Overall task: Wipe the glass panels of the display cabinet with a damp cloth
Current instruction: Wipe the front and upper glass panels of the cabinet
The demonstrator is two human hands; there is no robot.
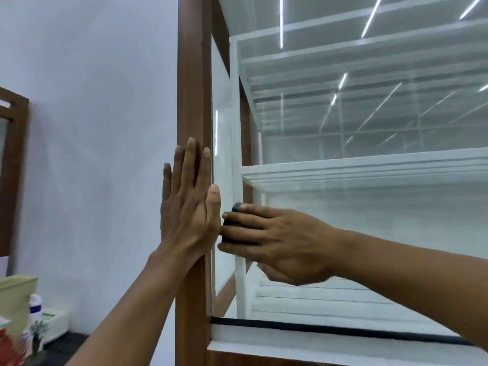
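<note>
The display cabinet has a brown wooden corner post (191, 88) and a large front glass panel (369, 220) with white shelves (369, 170) behind it. My left hand (188, 204) lies flat with straight fingers against the post, thumb at the glass edge. My right hand (280, 244) presses a dark cloth (232, 225) against the front glass near its left edge. Its fingers cover most of the cloth, so only a dark edge shows at the fingertips.
A black seal strip (343, 330) runs along the bottom of the glass above a white ledge. A white wall (92, 128) stands to the left. Low at the left are a white bottle (35, 310), a pale box and other items on a dark surface. A brown frame (13, 167) hangs at the far left.
</note>
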